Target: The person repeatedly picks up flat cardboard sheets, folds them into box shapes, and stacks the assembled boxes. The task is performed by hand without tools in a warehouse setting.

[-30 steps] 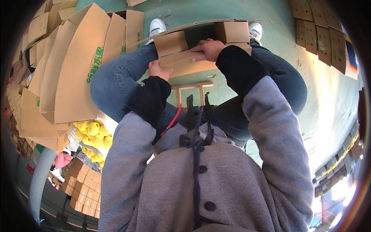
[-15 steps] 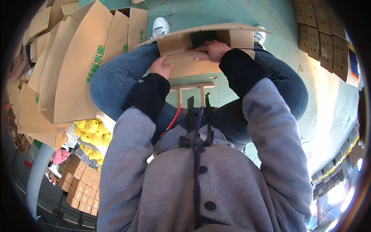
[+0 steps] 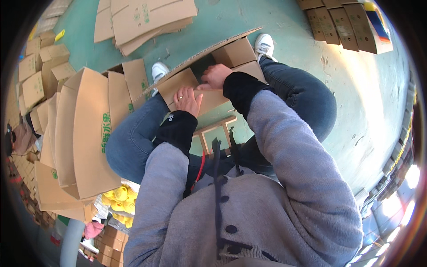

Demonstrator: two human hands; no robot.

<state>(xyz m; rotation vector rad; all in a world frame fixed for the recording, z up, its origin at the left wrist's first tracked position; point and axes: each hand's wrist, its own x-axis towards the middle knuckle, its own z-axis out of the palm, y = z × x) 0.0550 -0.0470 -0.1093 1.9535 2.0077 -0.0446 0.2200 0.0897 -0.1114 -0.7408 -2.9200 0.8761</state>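
An open cardboard box (image 3: 212,101) sits tilted between my knees, its long far panel raised. My left hand (image 3: 187,102), with a ring on one finger, has its fingers bent over the near panel's left part. My right hand (image 3: 216,76) grips the same panel close to its middle, fingers reaching inside and thumb on the near side. The two hands nearly touch. Part of the box's dark inside shows behind the right hand; its bottom is hidden. Below the box stands a small wooden frame (image 3: 215,129).
Large folded cartons (image 3: 91,133) with green print stand at my left. Flattened cardboard (image 3: 153,18) lies stacked on the floor ahead. More boxes (image 3: 342,26) are piled at the far right. Yellow net-wrapped fruit (image 3: 120,198) sits beside my left thigh.
My view has turned, so the box appears tilted and farther left. My left hand has shifted along the near panel toward the right hand. The flattened cardboard has come into view.
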